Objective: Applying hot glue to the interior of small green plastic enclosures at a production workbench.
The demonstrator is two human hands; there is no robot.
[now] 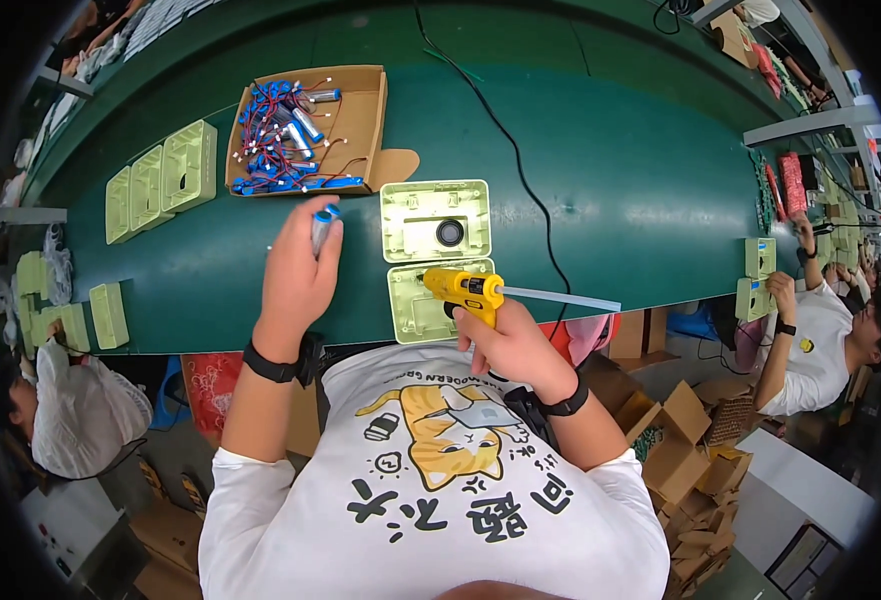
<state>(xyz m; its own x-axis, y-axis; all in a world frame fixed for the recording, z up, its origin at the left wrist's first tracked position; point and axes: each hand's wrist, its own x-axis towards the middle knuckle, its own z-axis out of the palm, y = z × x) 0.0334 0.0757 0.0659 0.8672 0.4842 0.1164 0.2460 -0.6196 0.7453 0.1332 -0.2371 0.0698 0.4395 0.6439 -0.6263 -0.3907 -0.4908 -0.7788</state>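
Note:
Between the thumb and fingers of my left hand point(300, 265) is a small battery cell point(321, 232) with a blue end, held above the table just in front of the cardboard box. My right hand point(510, 345) grips a yellow hot glue gun point(463, 289), a long translucent glue stick point(560, 297) jutting from its back to the right. The gun's nozzle is over a pale green plastic case half point(405, 322), partly hidden by the gun and hand. Behind it lies a second pale green case half point(395, 212) with a round black part point(449, 233) inside.
An open cardboard box point(358, 135) holds many blue-ended batteries with red and black wires. Several pale green cases point(188, 165) stand at the left; another case point(109, 316) lies nearer. A black cable point(520, 160) crosses the green table point(640, 200). Co-workers point(828, 345) sit on both sides.

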